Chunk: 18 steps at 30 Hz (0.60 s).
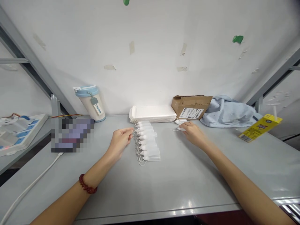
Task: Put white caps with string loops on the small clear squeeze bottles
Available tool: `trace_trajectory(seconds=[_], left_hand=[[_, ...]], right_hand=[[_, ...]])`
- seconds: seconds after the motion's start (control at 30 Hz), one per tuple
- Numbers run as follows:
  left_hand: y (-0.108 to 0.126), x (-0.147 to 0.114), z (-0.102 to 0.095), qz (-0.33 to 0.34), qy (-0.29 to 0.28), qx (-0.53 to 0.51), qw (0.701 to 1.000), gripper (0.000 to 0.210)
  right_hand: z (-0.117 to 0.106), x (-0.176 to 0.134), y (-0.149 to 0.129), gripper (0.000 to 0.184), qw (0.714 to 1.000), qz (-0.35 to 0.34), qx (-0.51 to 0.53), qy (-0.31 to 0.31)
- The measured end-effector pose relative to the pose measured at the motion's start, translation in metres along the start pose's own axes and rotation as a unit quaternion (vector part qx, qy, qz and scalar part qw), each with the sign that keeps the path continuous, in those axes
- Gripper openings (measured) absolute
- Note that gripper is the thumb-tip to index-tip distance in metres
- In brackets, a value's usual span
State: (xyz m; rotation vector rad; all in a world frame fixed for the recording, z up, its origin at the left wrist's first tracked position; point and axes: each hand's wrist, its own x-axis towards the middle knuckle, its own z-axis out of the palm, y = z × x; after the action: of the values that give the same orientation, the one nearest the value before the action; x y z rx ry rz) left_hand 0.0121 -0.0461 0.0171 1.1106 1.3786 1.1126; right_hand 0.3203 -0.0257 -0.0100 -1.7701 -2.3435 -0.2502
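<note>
Several small translucent plastic tubes (150, 147) with white caps lie side by side in a column, thin white cord loops trailing from their left ends. My left hand (120, 142) is closed in a pinch beside the loops of the upper tubes; what its fingertips hold, if anything, is hidden. Under the fingers of my right hand (192, 132) is another white tube (181, 128), mostly covered, with its cord sticking out to the left. A further white piece (181, 121) shows just behind those fingers. Behind the column lies a stack of flat white packs (153, 114).
A cardboard box (193, 107) and crumpled light-blue cloth (227, 112) stand at the wall, right of the stack. A yellow drink carton (260, 127) leans farther right. To the left are a tumbler (91, 104), a blurred phone (72, 136) with a cable, and a power strip (25, 132).
</note>
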Motion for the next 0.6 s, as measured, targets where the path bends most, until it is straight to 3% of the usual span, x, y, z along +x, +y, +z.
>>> trace_trajectory(seconds=[0.23,0.4,0.5,0.6], left_hand=[[0.002,-0.003,0.002,0.014,0.023,-0.004,1.0,0.039],[-0.001,-0.005,0.004,0.075,0.018,0.035,0.996,0.031],[-0.001,-0.01,0.007,0.119,-0.005,0.065,0.991,0.026],[0.001,-0.018,0.009,0.141,-0.045,0.084,0.985,0.025]], right_hand=[[-0.002,0.0,-0.005,0.028,1.0,0.01,0.01,-0.017],[-0.006,-0.003,-0.02,0.028,0.998,-0.004,0.06,-0.006],[-0.013,-0.006,-0.031,0.025,0.987,-0.017,0.161,0.022],[-0.023,-0.011,-0.042,0.023,0.954,-0.02,0.299,0.032]])
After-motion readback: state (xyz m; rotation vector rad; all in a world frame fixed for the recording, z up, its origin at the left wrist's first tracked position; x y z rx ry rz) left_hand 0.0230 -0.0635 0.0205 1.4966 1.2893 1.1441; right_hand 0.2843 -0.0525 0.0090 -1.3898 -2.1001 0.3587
